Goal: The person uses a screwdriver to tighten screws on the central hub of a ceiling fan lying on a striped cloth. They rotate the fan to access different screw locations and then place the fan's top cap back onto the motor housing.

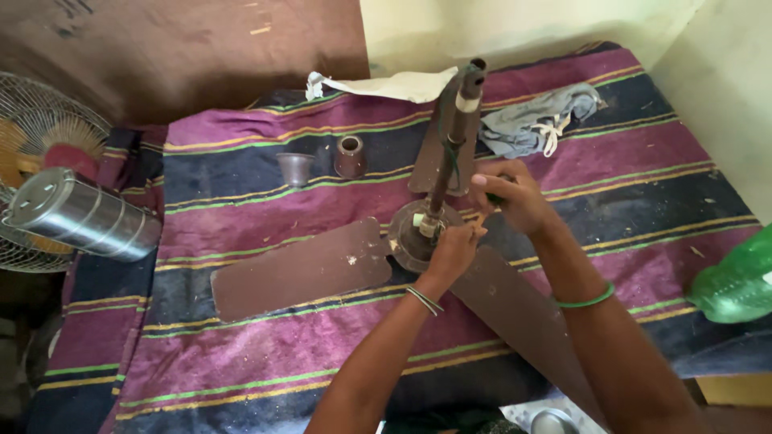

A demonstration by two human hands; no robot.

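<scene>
A brown ceiling fan [305, 269] lies on a striped cloth [241, 345], its downrod [454, 133] sticking up from the motor hub [406, 233]. My left hand [450, 253] pinches something small at the base of the rod, by the hub. My right hand [511, 197] is closed on a small tool with a green handle, its tip pointing at the same spot. Wires run along the rod.
Two brown canopy cups [296, 169] [350, 157] stand behind the fan. A grey rag [535, 120] and a paper scrap [394, 84] lie at the back. A steel canister [80, 213] and a pedestal fan grille [36, 133] are at left; a green plastic bottle [736, 281] at right.
</scene>
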